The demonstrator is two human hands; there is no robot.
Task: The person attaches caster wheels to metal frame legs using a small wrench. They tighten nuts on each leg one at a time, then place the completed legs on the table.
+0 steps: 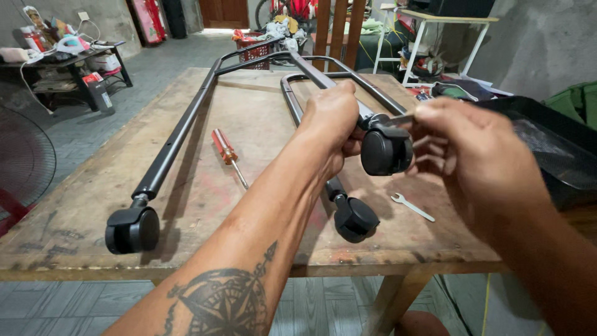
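Hands first: my left hand [333,118] sits at the middle of the frame with the fingers wrapped tight around a tube of the black metal frame [180,127], right next to the caster wheel [385,151] at that tube's end. My right hand [472,158], right of centre, has thumb and fingertips pinched together on a thin flat metal tool [398,118] that meets the top of that caster; can't really tell what kind of tool it is, my fingers cover most of it.

That frame stretches from the upper middle down toward the lower left across the worn wooden table [249,112]. Two more casters are on it: one [132,229] at lower left near the table edge, one [356,219] just below centre. An orange-handled screwdriver [227,152] lies left of my left forearm, and a small silver wrench [412,207] lies under my right hand. A black tray [553,149] sits at the right edge.
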